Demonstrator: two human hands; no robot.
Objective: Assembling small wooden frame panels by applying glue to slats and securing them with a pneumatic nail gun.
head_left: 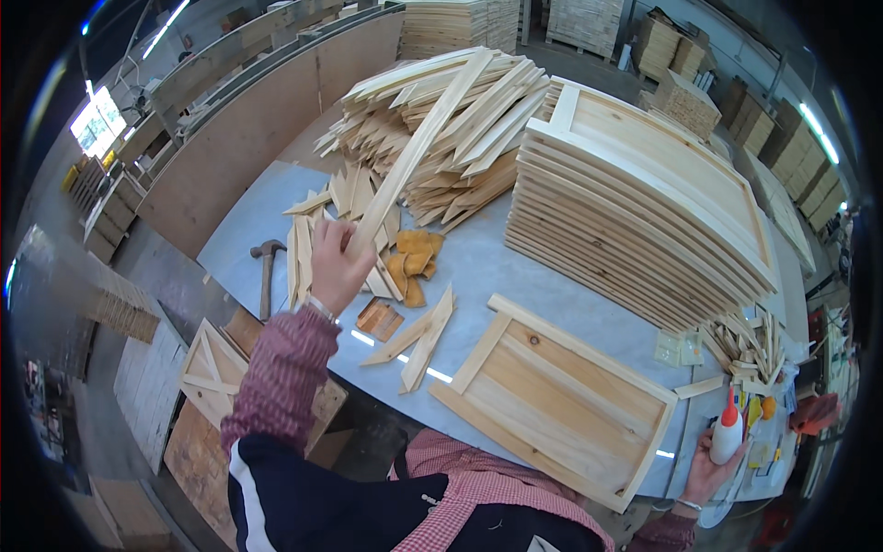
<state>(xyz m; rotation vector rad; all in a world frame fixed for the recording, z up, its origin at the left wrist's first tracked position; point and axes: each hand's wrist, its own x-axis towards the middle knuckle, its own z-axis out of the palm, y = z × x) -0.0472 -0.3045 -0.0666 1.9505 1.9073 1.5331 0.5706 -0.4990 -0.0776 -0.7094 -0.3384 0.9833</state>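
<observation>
My left hand (338, 265) is closed round the lower end of a long pale wooden strip (414, 152), which slants up and away over a heap of similar strips (501, 120). At the right, my right hand (706, 474) grips a white glue bottle (726, 442) with a red nozzle pointing up. Between my hands, near the table's front edge, lies a framed wooden panel (561, 391). Left of it rest two short pointed wood pieces (425, 340) and a small wood block (379, 319). Crumpled yellow-brown gloves (414, 265) lie just right of my left hand.
A tall stack of framed panels (635, 216) stands at the back right of the table (478, 267). A hammer (267, 276) lies at its left edge. Thin offcuts (750, 345) pile up at the right. A wooden partition (248, 143) runs behind on the left.
</observation>
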